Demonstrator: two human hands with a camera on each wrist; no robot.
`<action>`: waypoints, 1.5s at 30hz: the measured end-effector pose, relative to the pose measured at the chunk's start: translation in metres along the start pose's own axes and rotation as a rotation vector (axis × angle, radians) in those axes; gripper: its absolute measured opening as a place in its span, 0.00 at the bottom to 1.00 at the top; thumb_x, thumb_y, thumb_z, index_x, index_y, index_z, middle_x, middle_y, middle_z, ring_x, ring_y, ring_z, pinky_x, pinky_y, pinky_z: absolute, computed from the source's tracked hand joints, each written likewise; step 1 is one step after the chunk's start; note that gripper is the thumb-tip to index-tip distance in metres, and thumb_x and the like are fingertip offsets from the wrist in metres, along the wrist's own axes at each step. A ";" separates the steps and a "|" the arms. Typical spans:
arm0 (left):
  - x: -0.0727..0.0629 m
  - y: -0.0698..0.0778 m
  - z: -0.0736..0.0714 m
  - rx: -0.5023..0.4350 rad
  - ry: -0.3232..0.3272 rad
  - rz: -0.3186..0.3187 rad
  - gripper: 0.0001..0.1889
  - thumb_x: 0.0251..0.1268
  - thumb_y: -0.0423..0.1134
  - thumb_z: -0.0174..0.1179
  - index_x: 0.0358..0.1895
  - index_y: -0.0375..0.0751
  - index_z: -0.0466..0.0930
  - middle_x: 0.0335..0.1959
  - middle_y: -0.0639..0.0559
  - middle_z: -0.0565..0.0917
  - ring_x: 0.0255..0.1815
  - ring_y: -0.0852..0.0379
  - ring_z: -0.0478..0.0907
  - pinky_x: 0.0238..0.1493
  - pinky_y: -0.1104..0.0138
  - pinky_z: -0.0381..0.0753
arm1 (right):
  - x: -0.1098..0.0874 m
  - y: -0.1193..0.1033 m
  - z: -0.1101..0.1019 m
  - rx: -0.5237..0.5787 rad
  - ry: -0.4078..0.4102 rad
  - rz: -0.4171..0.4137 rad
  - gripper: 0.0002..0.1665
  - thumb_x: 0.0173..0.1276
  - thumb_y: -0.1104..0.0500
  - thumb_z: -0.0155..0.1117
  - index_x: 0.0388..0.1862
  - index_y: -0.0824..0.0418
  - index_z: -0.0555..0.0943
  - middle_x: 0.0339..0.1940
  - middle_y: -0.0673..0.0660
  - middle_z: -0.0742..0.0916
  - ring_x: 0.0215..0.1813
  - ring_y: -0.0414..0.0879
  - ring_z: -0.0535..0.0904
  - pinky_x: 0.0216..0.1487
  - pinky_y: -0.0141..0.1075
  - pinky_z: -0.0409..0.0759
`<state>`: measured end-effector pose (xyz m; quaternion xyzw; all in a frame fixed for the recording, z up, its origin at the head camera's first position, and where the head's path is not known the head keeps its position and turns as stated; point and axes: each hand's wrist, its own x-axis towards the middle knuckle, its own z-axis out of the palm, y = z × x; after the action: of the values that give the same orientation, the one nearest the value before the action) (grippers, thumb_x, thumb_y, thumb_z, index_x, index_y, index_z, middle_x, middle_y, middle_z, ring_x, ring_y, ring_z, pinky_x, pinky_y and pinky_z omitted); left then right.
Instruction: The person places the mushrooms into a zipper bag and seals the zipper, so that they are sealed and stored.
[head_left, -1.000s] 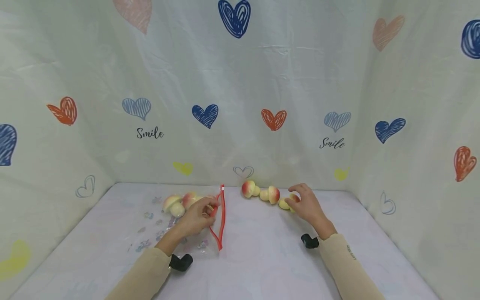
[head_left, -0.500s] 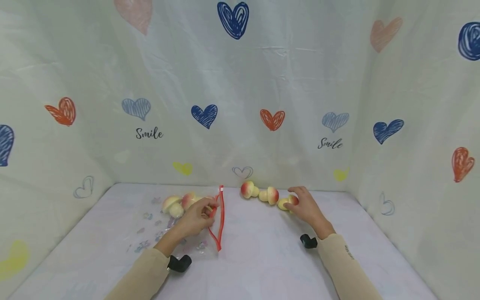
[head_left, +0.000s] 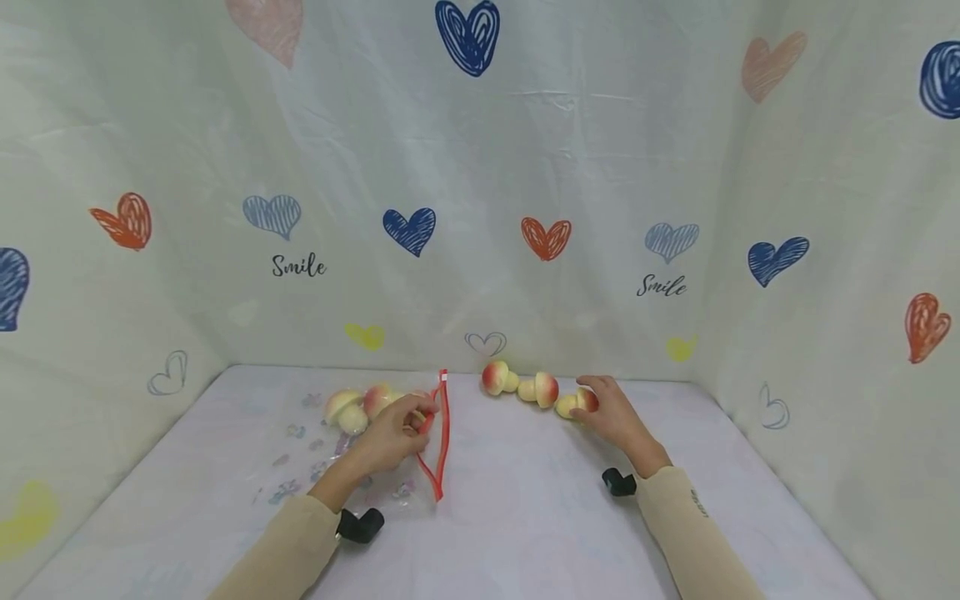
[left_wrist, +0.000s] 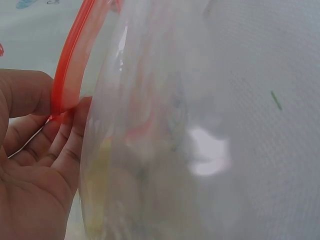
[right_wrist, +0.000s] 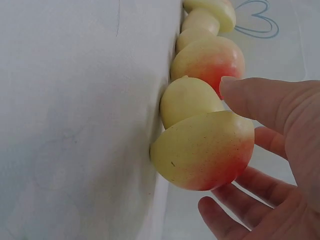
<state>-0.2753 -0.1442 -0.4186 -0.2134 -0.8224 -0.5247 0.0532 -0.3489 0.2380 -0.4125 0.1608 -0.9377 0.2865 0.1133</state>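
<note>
My left hand (head_left: 392,435) pinches the red zip edge of a clear zip bag (left_wrist: 145,165), whose mouth gapes to the right. Inside the bag lie several mushroom-shaped pieces (head_left: 345,408), partly hidden behind the hand. Three more yellow mushrooms with red-blushed caps lie in a row at the back of the table. Around the rightmost mushroom (right_wrist: 205,150) is my right hand (head_left: 617,418), thumb on the near side and fingers spread loosely behind the cap. The middle mushroom (head_left: 538,389) and the left mushroom (head_left: 498,378) lie beyond it.
The table (head_left: 517,517) has a pale cloth cover. A white curtain (head_left: 600,167) printed with hearts rises behind it and along both sides. Black wrist-camera mounts (head_left: 362,526) stick out beside both wrists.
My right hand has lowered slightly and its thumb has come closer round the rightmost mushroom. The left hand and the bag stay as they were.
</note>
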 end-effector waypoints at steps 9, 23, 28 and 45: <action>0.000 -0.001 0.000 0.004 0.000 0.000 0.22 0.50 0.19 0.58 0.52 0.31 0.75 0.50 0.42 0.75 0.40 0.50 0.74 0.36 0.71 0.78 | 0.000 0.004 0.002 0.003 -0.012 0.015 0.33 0.59 0.57 0.70 0.62 0.66 0.72 0.60 0.68 0.72 0.62 0.63 0.68 0.64 0.56 0.64; -0.010 0.038 -0.004 0.021 -0.012 0.000 0.19 0.52 0.17 0.56 0.50 0.28 0.74 0.48 0.33 0.75 0.42 0.41 0.74 0.36 0.73 0.77 | 0.003 0.006 0.002 -0.012 -0.051 0.039 0.35 0.59 0.57 0.70 0.63 0.67 0.70 0.59 0.67 0.73 0.60 0.61 0.69 0.62 0.55 0.66; -0.011 0.041 -0.003 0.026 -0.012 -0.006 0.19 0.52 0.17 0.56 0.50 0.27 0.74 0.47 0.33 0.75 0.42 0.42 0.74 0.35 0.73 0.77 | 0.003 0.006 0.001 -0.012 -0.048 0.042 0.34 0.59 0.58 0.70 0.62 0.67 0.70 0.59 0.67 0.74 0.58 0.60 0.70 0.61 0.55 0.67; -0.011 0.040 -0.004 0.019 -0.010 -0.011 0.20 0.52 0.17 0.56 0.51 0.28 0.74 0.47 0.33 0.75 0.42 0.42 0.74 0.35 0.73 0.77 | 0.002 0.004 0.002 0.005 -0.049 0.065 0.34 0.58 0.57 0.70 0.62 0.65 0.70 0.54 0.66 0.75 0.50 0.57 0.71 0.54 0.52 0.71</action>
<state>-0.2491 -0.1363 -0.3867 -0.2111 -0.8286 -0.5163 0.0485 -0.3523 0.2396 -0.4155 0.1374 -0.9441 0.2886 0.0803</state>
